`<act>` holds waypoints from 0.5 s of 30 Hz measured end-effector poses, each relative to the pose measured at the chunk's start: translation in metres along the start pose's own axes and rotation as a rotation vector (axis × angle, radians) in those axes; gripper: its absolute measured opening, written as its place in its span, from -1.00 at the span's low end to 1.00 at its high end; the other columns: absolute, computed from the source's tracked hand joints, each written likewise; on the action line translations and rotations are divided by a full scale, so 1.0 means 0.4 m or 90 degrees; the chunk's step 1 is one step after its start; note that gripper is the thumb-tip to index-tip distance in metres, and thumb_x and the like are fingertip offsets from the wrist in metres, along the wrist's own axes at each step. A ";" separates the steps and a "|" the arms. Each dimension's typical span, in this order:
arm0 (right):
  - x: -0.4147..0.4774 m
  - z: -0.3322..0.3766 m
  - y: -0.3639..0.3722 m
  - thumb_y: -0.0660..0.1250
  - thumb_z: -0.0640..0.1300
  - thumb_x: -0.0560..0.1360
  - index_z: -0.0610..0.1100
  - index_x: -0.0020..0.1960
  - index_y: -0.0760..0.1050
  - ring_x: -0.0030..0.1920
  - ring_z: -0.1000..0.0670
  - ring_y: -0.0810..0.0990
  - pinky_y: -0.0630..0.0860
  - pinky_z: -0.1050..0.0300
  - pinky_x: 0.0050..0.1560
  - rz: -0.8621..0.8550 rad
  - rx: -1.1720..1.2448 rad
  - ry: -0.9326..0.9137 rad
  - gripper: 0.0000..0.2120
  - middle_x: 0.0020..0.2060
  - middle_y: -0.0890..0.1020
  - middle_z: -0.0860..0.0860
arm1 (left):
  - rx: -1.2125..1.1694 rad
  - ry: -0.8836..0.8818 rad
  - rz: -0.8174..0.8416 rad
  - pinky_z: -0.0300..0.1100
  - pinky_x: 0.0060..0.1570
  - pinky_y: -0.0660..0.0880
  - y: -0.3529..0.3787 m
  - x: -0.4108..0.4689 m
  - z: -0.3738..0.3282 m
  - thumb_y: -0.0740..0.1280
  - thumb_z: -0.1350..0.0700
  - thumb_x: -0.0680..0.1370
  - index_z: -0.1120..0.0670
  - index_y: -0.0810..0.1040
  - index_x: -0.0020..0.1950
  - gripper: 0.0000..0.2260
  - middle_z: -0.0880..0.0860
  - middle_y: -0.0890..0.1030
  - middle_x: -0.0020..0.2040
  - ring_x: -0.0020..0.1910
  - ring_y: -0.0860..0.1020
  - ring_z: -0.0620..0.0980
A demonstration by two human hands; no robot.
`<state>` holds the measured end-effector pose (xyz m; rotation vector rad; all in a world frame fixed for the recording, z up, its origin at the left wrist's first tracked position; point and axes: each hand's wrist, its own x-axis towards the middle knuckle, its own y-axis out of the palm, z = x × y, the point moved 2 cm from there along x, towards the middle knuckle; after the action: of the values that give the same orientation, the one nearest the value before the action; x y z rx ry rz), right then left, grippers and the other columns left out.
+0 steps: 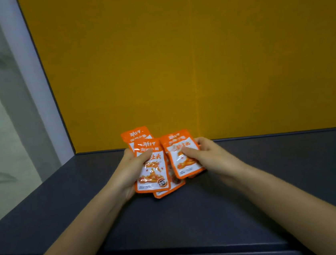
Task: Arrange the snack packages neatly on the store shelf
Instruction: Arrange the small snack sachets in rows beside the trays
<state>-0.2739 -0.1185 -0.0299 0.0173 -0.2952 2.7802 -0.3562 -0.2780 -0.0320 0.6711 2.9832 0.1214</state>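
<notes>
both hands grip orange snack packets (162, 161): left hand (131, 169), right hand (210, 154), thumbs pressing.

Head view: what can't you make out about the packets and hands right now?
All from the head view:
1. Packet count: the front packet in the left hand and the right packet in the right hand cover others; only edges show.
2. Fingers behind the packets: hidden by the wrappers.
3. Small print: blurred and too small.
4. Whether the lowest packet rests on the shelf: overlap hides it.
</notes>
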 end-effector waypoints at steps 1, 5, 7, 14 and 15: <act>-0.002 -0.001 0.029 0.28 -0.10 0.55 -0.10 0.13 0.35 -0.18 0.08 0.62 0.58 0.17 -0.11 0.000 -0.006 0.001 -0.80 -0.06 0.62 -0.01 | -0.009 0.001 0.004 -0.10 -0.33 0.63 0.011 0.004 0.003 0.29 0.14 0.56 0.13 0.31 0.36 -0.62 0.20 0.62 0.13 -0.13 0.65 0.09; 0.007 0.003 0.083 0.29 0.04 0.52 -0.06 0.15 0.37 0.12 -0.04 0.60 0.52 -0.06 0.19 -0.057 -0.174 -0.042 -0.72 0.14 0.60 -0.04 | -0.067 -0.021 -0.005 -0.02 -0.23 0.61 0.029 0.014 0.017 0.23 0.02 0.59 0.13 0.43 0.25 -0.71 0.19 0.66 0.03 -0.19 0.66 0.08; 0.008 0.011 0.088 0.27 0.10 0.52 -0.08 0.16 0.39 0.13 -0.04 0.58 0.51 0.00 0.16 -0.064 -0.276 -0.063 -0.67 0.14 0.59 -0.02 | -0.061 -0.025 0.022 -0.07 -0.29 0.62 0.029 0.013 0.019 0.27 -0.02 0.56 0.11 0.54 0.10 -0.76 0.14 0.70 -0.12 -0.28 0.68 0.05; 0.041 0.032 0.078 0.14 0.18 0.55 -0.09 0.05 0.43 0.07 -0.07 0.51 0.38 0.06 0.00 -0.065 -0.448 -0.098 -0.66 0.09 0.57 -0.07 | -0.075 -0.046 -0.001 -0.16 -0.46 0.61 -0.007 0.019 0.017 0.35 0.08 0.52 0.19 0.58 -0.07 -0.84 0.10 0.68 -0.39 -0.46 0.66 0.00; 0.051 0.028 0.062 0.14 0.17 0.56 -0.13 0.09 0.45 0.13 -0.10 0.50 0.38 0.03 0.07 -0.110 -0.492 -0.101 -0.62 0.13 0.55 -0.11 | -0.088 -0.042 -0.017 -0.16 -0.47 0.60 -0.019 0.022 0.012 0.35 0.10 0.52 0.20 0.57 -0.08 -0.84 0.11 0.68 -0.41 -0.48 0.65 0.00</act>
<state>-0.3016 -0.1369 -0.0231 0.0687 -1.3088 2.3240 -0.3669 -0.2810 -0.0378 0.6070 2.8867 0.2934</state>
